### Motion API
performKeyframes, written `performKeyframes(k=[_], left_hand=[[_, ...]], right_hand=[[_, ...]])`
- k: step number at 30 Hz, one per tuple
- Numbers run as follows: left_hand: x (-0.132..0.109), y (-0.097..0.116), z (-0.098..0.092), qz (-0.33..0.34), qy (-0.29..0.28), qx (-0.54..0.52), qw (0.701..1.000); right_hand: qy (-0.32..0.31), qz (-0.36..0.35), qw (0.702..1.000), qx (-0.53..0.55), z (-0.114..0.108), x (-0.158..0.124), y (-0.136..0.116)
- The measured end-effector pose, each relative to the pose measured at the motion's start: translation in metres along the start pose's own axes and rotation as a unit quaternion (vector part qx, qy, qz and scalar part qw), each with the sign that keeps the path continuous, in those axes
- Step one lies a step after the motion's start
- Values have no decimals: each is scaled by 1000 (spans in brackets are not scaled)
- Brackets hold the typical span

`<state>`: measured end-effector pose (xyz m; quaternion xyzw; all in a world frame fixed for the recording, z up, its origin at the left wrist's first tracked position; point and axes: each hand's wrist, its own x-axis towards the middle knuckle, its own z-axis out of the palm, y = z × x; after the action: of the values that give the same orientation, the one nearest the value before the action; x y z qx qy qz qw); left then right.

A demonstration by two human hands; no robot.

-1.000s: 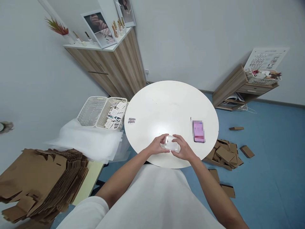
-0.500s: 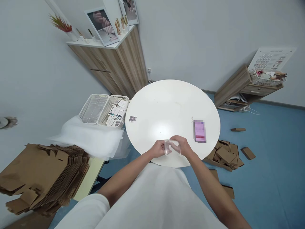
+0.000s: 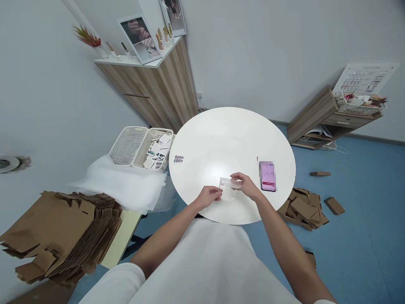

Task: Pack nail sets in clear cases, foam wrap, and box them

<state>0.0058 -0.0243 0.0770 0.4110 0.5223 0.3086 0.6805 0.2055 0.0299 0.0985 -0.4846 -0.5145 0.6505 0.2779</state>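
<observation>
Drawn outward since half a second ago: the right hand (image 3: 247, 185), with fingers now at the edge of the clear plastic case (image 3: 228, 192) instead of showing through it. Little changed in place: the left hand (image 3: 209, 195). With twelve at the far rim of the round table (image 3: 232, 131), held toward six o'clock, between centre and near rim: the case; cannot tell whether touching the tabletop. Left hand nearly closed, pinching the case's nine o'clock edge between thumb and fingertips. Right hand half-curled, fingers slightly spread, holding the case around its two o'clock corner.

Near the right hand, between three and four, a phone (image 3: 268, 176) with a blurred screen. By the nine o'clock rim, a set of small dark ovals (image 3: 178, 159). Off the table beyond nine, a basket (image 3: 172, 133) of loose cards (image 3: 155, 150); toward eight, plastic sheets (image 3: 123, 181) and stacked flat cardboard (image 3: 66, 232). At four, on the floor, a pile of cartons (image 3: 304, 207); toward five, another carton (image 3: 311, 257), partly hidden by the right forearm (image 3: 281, 236).
</observation>
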Motion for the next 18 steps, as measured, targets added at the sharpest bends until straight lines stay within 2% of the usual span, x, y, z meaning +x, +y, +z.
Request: performKeyframes(k=[4, 9, 13, 18], left_hand=[[-1, -2, -2, -9, 7, -13, 1000], [-2, -6, -3, -11, 23, -21, 999], [-1, -13, -2, -21, 39, -19, 999], [5, -28, 1, -18, 46, -12, 999]], right_hand=[[44, 37, 996, 62, -1, 4, 2], [94, 59, 991, 68, 10, 8, 13], [120, 41, 990, 69, 21, -6, 27], [151, 13, 988, 2, 31, -26, 58]])
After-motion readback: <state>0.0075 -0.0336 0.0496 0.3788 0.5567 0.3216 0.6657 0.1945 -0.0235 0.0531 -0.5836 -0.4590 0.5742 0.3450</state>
